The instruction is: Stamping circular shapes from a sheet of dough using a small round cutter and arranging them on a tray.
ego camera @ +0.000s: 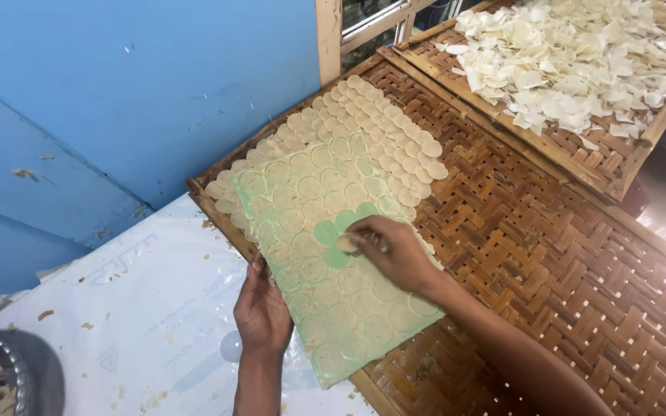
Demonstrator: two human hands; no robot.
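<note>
A green sheet (325, 339) covered with several pale round dough discs lies slanted over the near edge of a woven bamboo tray (549, 254). My left hand (262, 308) grips the sheet's left edge. My right hand (395, 250) rests on the sheet's middle, its fingers pinching one disc (346, 243) beside a few bare green spots. Rows of the same discs (379, 131) lie overlapping on the tray just beyond the sheet.
A second bamboo tray (618, 166) at the upper right holds a heap of dried white chips (580, 54). A white plastic sheet (140, 323) covers the surface at lower left, with a grey basket (17, 370) at the corner. A blue wall (117, 92) stands to the left.
</note>
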